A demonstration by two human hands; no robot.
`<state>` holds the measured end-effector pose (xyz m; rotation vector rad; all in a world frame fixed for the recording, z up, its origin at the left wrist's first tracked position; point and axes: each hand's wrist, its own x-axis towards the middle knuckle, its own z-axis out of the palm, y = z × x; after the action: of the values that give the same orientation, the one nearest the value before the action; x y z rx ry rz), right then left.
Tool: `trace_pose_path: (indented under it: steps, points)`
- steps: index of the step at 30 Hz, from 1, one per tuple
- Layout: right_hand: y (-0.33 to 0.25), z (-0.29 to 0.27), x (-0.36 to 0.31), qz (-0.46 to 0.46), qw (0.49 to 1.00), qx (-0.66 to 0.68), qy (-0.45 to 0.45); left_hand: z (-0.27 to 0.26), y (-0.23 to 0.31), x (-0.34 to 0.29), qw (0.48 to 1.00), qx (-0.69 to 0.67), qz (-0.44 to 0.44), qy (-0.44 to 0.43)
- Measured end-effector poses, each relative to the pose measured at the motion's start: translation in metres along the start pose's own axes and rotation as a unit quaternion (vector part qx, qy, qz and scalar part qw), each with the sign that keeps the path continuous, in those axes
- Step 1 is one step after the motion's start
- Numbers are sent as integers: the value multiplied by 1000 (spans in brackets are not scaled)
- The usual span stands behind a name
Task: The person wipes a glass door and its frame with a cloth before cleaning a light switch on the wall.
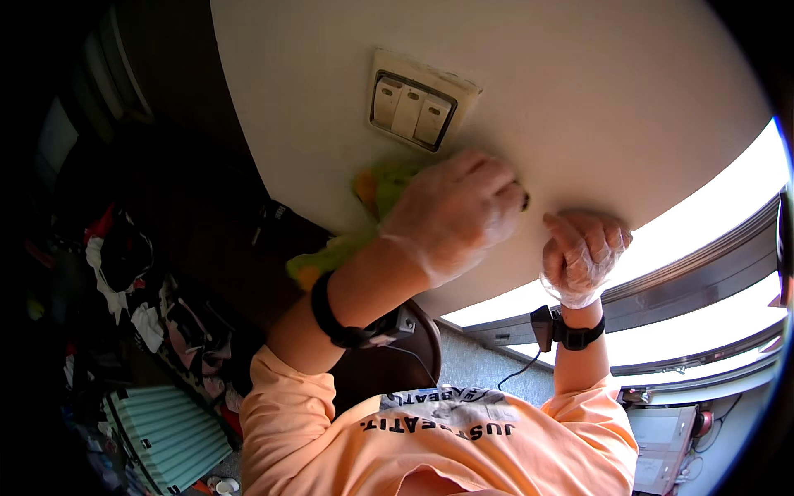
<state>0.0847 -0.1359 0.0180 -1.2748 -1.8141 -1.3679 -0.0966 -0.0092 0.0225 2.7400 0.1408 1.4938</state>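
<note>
My left hand (pixel 455 217), in a thin clear plastic glove, is closed on a green cloth (pixel 389 183) with orange patches. It presses against the pale wall (pixel 579 99) just under a cream switch plate (pixel 426 97) with three rocker switches. Part of the cloth hangs down beside my left forearm. A small dark spot (pixel 525 201) shows by the left knuckles; I cannot make out what it is. My right hand (pixel 585 250), gloved likewise, leans on the wall near its right edge, fingers curled in with nothing visible in them.
A bright window with a grey frame (pixel 686 277) stands to the right. Below it is a pale cabinet (pixel 666 438) with cables. At lower left, heaped clothes (pixel 186 322) lie near a pale green ribbed panel (pixel 169 434). A dark round seat or table (pixel 397 351) is under my left arm.
</note>
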Motion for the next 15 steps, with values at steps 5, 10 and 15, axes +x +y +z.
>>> trace_pose_path:
  steps: [5,10,15]
  points:
    - [2,-3,-8,-7,1000,-10,-9,-32,-31,-28,979,68,-57,185]
    - [0,-1,-2,0,1000,-3,-9,-43,-93,-25,929,79,-134,335]
    - [1,1,-3,-6,1000,3,-3,-7,-88,-36,910,51,-138,387]
